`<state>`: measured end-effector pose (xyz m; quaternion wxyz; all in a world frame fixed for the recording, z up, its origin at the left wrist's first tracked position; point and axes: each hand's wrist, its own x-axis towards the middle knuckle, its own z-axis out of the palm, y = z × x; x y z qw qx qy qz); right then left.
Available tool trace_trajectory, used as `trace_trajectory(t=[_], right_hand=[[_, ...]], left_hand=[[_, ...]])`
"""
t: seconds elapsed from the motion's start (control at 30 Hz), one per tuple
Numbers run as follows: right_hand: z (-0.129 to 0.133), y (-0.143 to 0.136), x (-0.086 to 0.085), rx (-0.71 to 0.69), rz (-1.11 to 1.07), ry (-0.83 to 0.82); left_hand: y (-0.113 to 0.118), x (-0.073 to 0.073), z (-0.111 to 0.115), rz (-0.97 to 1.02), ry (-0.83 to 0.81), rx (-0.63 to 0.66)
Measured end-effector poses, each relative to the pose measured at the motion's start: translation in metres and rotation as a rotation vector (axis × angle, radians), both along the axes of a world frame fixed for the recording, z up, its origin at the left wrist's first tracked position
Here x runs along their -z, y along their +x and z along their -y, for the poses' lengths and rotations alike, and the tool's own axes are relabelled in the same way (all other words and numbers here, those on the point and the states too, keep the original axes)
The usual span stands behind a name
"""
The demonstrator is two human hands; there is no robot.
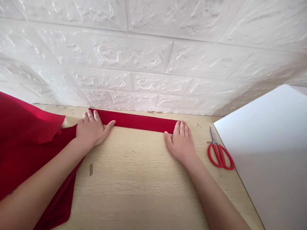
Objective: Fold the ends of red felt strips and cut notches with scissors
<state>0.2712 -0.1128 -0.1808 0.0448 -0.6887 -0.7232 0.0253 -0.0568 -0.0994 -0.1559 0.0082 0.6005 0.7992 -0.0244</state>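
Note:
A long, narrow strip of dark red fabric (139, 120) lies flat on the wooden table along the wall. My left hand (92, 129) rests palm down on the strip's left end, thumb stretched out to the right. At the strip's right end, my right hand (181, 140) lies flat with its fingers over the corner and its thumb at the lower edge. Both hands press on the cloth without gripping it. A larger piece of red fabric (28, 153) is heaped on the left, partly beneath my left forearm.
Scissors with red handles (221, 155) lie to the right, blades pointing away from me. Beyond them stands a large white panel or box (268, 150). A white brick-patterned wall (153, 54) rises behind the wooden table (134, 185). Small scraps dot the tabletop.

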Motion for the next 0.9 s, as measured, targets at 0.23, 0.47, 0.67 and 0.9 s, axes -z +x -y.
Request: trace_trajectory(t=[0.23,0.47,0.67,0.9], right_hand=[[0.001,0.000,-0.002,0.008,-0.033,-0.016],[0.004,0.000,-0.011,0.004,-0.045,-0.057],[0.007,0.008,-0.009,0.009,-0.223,-0.015],[-0.001,0.042,-0.018,0.106,-0.426,0.193]], left_hand=[[-0.005,0.004,-0.009,0.045,-0.092,-0.040],[-0.005,0.005,-0.006,0.013,-0.062,-0.007],[-0.005,0.000,-0.005,-0.026,-0.014,0.017],[0.058,-0.043,0.008,0.008,0.130,0.348]])
